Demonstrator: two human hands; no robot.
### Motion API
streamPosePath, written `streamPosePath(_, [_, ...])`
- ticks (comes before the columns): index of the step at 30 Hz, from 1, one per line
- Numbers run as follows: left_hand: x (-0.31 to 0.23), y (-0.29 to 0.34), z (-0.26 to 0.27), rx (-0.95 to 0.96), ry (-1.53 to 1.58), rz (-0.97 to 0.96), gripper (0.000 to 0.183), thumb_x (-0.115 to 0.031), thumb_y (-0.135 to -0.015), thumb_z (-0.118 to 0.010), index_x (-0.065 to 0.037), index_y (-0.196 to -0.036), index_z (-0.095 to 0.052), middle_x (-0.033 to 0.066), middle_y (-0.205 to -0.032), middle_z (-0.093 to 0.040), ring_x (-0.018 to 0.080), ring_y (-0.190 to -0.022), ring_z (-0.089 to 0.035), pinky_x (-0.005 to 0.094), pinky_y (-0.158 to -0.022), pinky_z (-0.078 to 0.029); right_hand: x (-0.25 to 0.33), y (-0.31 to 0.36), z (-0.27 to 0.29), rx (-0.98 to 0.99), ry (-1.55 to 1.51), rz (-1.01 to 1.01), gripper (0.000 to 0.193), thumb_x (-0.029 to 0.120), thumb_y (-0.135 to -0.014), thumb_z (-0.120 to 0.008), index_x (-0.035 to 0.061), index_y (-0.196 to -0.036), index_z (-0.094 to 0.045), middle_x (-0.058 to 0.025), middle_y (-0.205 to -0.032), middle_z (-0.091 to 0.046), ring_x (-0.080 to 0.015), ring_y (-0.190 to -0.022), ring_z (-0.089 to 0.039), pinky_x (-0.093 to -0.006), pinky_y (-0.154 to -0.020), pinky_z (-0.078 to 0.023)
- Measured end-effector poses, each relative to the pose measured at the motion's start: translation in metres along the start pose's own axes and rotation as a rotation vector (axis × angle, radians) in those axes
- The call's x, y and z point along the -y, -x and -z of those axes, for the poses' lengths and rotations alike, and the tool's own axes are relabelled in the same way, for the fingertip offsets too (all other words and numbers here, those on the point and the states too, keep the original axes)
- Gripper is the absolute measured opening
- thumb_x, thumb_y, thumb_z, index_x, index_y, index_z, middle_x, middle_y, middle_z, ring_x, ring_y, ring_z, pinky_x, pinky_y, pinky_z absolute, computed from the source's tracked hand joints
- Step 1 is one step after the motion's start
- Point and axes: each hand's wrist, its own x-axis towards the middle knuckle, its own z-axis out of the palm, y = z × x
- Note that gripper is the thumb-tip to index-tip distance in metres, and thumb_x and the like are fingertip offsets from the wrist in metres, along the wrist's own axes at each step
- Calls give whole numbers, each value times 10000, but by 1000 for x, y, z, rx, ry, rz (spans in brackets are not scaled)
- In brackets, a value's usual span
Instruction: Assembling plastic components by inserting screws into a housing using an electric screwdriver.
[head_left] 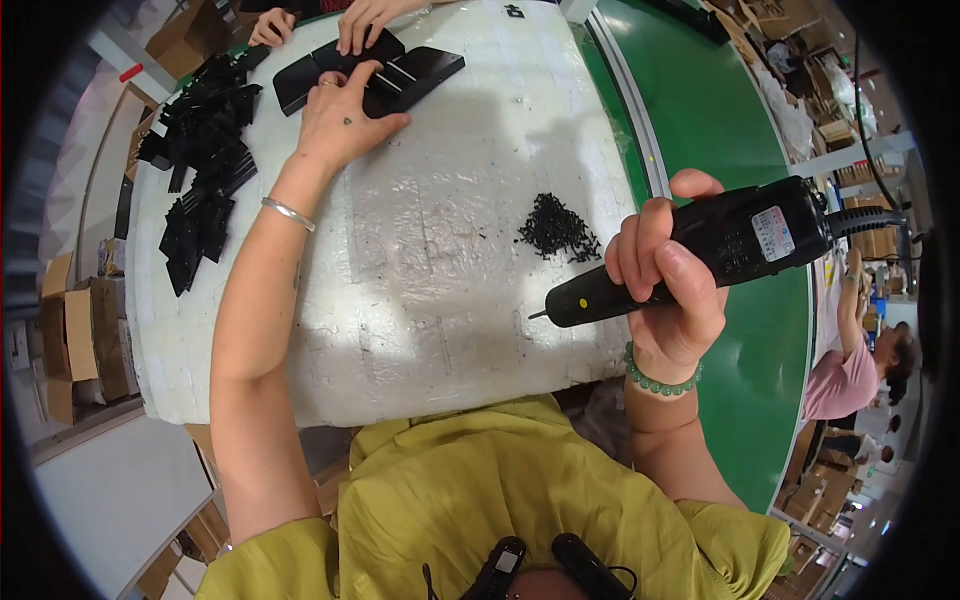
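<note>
My right hand (670,265) is wrapped round a black electric screwdriver (690,245), its thin bit pointing left above the padded white work surface (430,300). A cord leaves the tool's back end. At the far side, my left hand (340,120) reaches onto black flat panels (425,75), fingers spread and thumb stretched to the right, touching a panel's near edge. Another person's hand (368,22) rests on the same panels from the far side, and that person's other hand (271,27) lies to its left. A pile of small black screws (560,228) sits left of the screwdriver.
A heap of black plastic parts (205,135) lies along the left of the work surface. A green conveyor belt (745,330) with a metal rail (632,95) runs along the right. Cardboard boxes (95,335) stand at the left; a person in pink (845,380) is far right.
</note>
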Motion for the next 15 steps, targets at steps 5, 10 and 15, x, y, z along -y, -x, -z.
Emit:
streamPosePath(5, [-3, 10, 9, 28, 110, 10, 750, -365, -643, -772, -136, -1282, -452, 221, -1069, -553, 377, -1040, -525, 415, -909, -442, -4, -1, -2, 10, -19, -17, 457, 40, -763, -594, -19, -1185, -429, -57, -640, -510, -119, -491, -453, -272, -501, -408])
streamPosePath(10, [0, 37, 12, -48, 145, -109, 768, -275, -604, -787, -42, -1271, -486, 248, -1074, -577, 396, -955, -559, 387, -882, -457, -6, -2, -3, -20, -3, -8, 449, 40, -766, -594, -19, -1179, -430, -50, -654, -510, -113, -506, -460, -271, -519, -416])
streamPosePath(15, [-6, 49, 31, -20, 103, -154, 729, -253, -596, -778, -32, -1241, -522, 221, -933, -610, 364, -921, -576, 379, -846, -472, -7, -4, -2, -6, -9, 5, 449, 35, -767, -587, -21, -1182, -426, -55, -680, -509, -114, -525, -466, -272, -531, -421])
